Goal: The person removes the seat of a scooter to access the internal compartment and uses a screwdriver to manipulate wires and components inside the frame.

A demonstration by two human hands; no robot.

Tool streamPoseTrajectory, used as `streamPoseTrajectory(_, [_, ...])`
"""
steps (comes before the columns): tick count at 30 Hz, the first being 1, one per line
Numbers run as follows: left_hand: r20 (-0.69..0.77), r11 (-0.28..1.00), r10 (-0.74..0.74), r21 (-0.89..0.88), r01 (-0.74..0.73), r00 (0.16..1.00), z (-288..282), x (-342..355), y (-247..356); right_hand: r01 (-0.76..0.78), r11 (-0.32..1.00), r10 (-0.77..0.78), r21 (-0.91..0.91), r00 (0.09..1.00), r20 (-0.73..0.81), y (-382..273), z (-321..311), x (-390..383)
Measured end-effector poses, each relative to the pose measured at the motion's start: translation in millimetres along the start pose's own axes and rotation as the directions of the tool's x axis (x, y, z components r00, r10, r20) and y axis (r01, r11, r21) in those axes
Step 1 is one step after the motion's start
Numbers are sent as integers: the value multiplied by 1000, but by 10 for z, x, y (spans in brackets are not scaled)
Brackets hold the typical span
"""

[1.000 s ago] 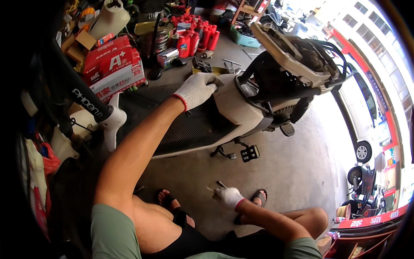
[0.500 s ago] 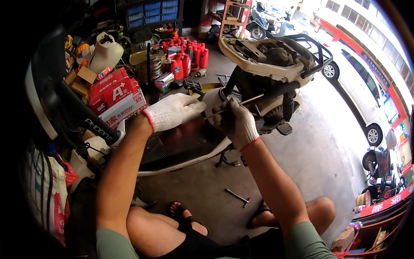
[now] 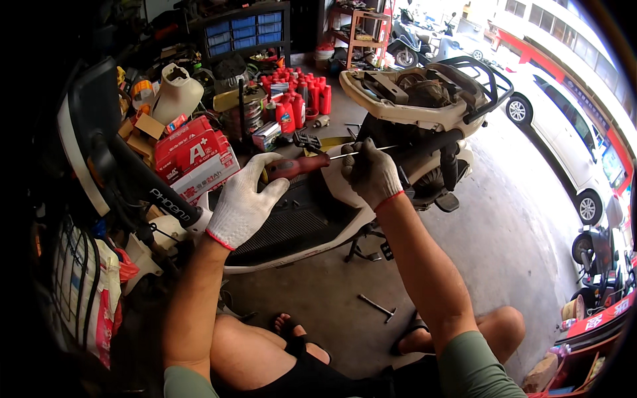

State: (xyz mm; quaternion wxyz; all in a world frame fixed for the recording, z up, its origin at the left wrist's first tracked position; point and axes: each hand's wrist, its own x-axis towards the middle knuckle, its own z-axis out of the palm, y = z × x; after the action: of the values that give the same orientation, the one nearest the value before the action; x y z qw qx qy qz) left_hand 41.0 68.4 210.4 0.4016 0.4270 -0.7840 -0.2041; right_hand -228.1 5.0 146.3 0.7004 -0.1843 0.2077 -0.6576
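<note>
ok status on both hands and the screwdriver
Left hand holds screwdriver by red handle. Right hand on its shaft. T-shaped tool on floor, apart from both hands.

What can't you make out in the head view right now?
In the head view:
Mid-shaft of the screwdriver: hidden by the right hand.
Its tip: too small to tell the shape.
Part of the footboard: covered by the left hand.
Front of the scooter: lost in the dark left edge.
</note>
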Motion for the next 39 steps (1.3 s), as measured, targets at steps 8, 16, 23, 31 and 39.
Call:
streamPoseTrajectory(8, [-60,992,124,-3,-125,990,44,20,-85,-18,1000,18,3,1000,2,-8,24,-5])
streamPoseTrajectory(16, [-25,999,47,-16,-47,999,22,17,-13,34,999,-34,-13,999,-21,6,62,19])
streamPoseTrajectory(23, [-179,997,59,-41,-68,982,106,235,-51,53,996,-56,66,997,46,-55,130,49])
streamPoseTrajectory(31, [-98,942,335,66,-330,937,-95,877,203,160,965,-169,208,985,28,-131,210,226])
streamPoseTrajectory(39, [-261,971,171,208,-117,950,-32,948,296,104,965,-136,241,983,121,-19,422,105])
